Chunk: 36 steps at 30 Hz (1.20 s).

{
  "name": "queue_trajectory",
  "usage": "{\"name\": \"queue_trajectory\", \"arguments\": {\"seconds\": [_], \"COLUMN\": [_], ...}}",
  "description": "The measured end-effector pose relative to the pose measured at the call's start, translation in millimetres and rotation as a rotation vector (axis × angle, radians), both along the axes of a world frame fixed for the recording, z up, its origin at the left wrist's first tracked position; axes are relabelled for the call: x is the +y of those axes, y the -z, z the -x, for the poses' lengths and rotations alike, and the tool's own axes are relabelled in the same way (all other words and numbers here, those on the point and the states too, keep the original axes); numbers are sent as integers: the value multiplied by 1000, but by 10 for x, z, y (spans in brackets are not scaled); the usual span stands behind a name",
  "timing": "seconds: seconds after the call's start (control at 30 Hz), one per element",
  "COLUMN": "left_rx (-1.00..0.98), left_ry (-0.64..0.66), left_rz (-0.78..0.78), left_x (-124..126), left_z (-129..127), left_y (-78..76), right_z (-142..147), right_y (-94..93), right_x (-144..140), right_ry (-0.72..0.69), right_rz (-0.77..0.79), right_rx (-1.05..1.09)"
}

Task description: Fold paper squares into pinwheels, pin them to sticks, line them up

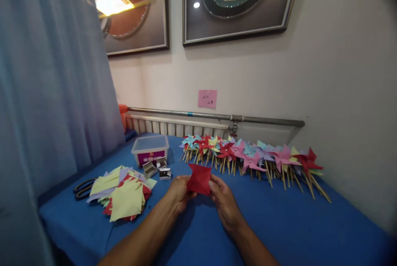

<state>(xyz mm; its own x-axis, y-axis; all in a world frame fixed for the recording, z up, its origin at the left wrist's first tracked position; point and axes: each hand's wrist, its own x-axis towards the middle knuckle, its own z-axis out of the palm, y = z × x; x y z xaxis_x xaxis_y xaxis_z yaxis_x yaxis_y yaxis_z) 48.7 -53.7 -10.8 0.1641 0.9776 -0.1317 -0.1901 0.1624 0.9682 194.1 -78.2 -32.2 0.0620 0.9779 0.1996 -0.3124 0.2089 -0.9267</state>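
Hands (178,191) together, pinching red paper (199,179).

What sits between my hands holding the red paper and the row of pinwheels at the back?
Nothing visible: only bare blue tablecloth lies between the red paper, held by left hand and right hand, and the pinwheels.

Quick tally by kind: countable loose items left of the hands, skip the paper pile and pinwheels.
Scissors: 1
Clear lidded box: 1
Small metal boxes: 3
Total: 5
Both hands, left and right, hold one red paper.
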Motion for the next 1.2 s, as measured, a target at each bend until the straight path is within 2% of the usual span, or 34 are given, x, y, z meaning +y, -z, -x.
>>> {"name": "queue_trajectory", "arguments": {"seconds": [0.07,0.13,0.23,0.3,0.37,0.47,0.67,0.83,1.07,1.2], "left_rx": [-37,-58,-114,-149,-143,-97,-77,-89,-5,193], "left_ry": [49,118,204,210,188,128,31,33,15,-86], "left_rz": [67,103,101,44,-53,-147,-141,-113,-216,-372], "left_x": [54,92,124,141,156,181,231,233,229,193], "left_z": [-162,-259,-288,-250,-204,-175,-186,-161,-217,-221], "left_y": [29,66,129,161,181,198,209,196,270,263], "right_z": [-59,-112,-184,-222,-239,-218,-136,-148,-148,-138], "right_y": [12,48,120,155,171,161,65,13,172,173], "right_x": [1,13,59,89,102,84,-19,-60,5,6], "right_ry": [-27,10,116,173,198,156,32,-78,54,53], "right_rz": [24,82,181,210,230,265,284,255,280,281], "right_rx": [55,107,181,213,224,230,257,252,222,240]}}
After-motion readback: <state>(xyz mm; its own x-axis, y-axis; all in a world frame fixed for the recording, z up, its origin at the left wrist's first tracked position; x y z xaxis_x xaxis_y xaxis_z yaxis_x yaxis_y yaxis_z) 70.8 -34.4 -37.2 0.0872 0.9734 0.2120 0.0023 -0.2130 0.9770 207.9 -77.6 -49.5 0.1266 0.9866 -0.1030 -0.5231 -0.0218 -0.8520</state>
